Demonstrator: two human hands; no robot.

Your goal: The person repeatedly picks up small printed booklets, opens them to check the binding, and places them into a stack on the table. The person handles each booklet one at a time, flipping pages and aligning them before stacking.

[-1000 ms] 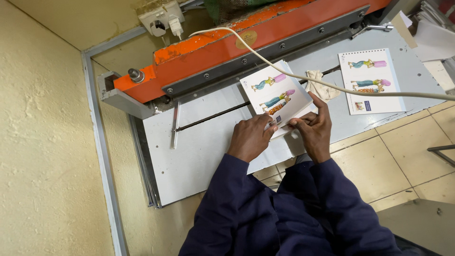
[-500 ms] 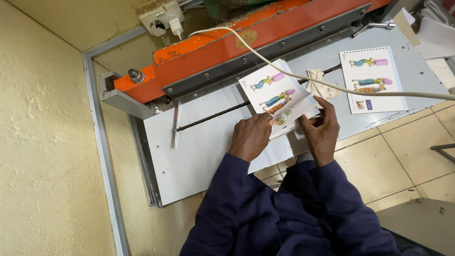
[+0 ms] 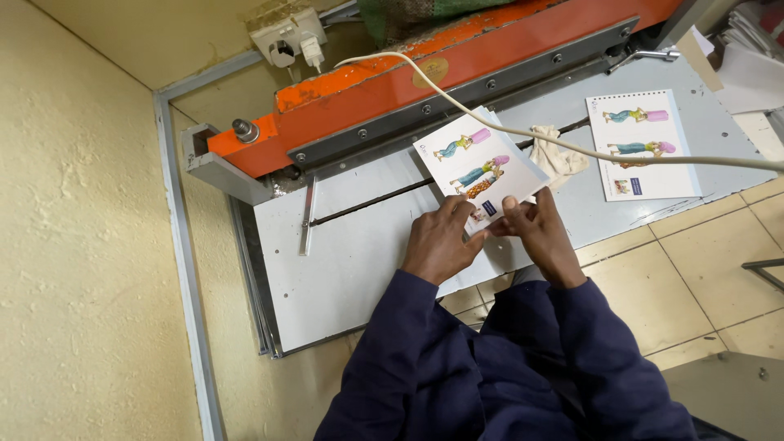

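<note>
A small stack of white printed sheets (image 3: 476, 162) with coloured figures lies on the grey bed (image 3: 351, 253) of an orange-topped paper cutter (image 3: 457, 69), its far edge under the clamp bar. My left hand (image 3: 438, 238) grips the stack's near edge, thumb on top. My right hand (image 3: 539, 231) pinches the same near edge beside it. Both sleeves are dark blue.
A second printed sheet stack (image 3: 641, 143) lies on the bed to the right, with a crumpled cloth (image 3: 557, 153) between the two. A white cable (image 3: 572, 143) crosses above the bed from a wall socket (image 3: 287, 41). Beige floor tiles (image 3: 702, 269) lie at right, a yellow wall (image 3: 73, 245) at left.
The stack has been slid slightly and squared; my right hand moved from its right edge to its near edge, close to my left hand.
</note>
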